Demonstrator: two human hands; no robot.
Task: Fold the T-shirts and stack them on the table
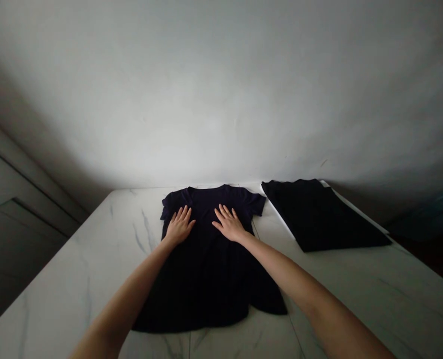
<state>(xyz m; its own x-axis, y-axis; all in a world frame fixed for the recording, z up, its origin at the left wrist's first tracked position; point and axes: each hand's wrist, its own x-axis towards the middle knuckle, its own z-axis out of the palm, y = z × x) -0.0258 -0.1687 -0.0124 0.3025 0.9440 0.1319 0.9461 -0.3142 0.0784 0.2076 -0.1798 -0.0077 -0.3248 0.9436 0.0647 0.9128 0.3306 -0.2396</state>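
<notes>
A dark short-sleeved shirt (210, 269) lies spread on the table, its neckline toward the wall and its hem toward me. My left hand (180, 225) rests flat on the upper left of the shirt, fingers spread. On the upper right of the chest, my right hand (229, 223) also lies flat with its fingers apart. Neither hand grips the cloth. Both sleeves stick out to the sides. Near the right side, the hem has a notch and the fabric flares out.
Right of the shirt lies a folded black cloth (318, 217) on a white flat piece (283, 222) that shows along its edges. The marble-patterned table (82, 279) meets a pale wall (214, 99) at the back. A panelled door (15, 224) stands at the left.
</notes>
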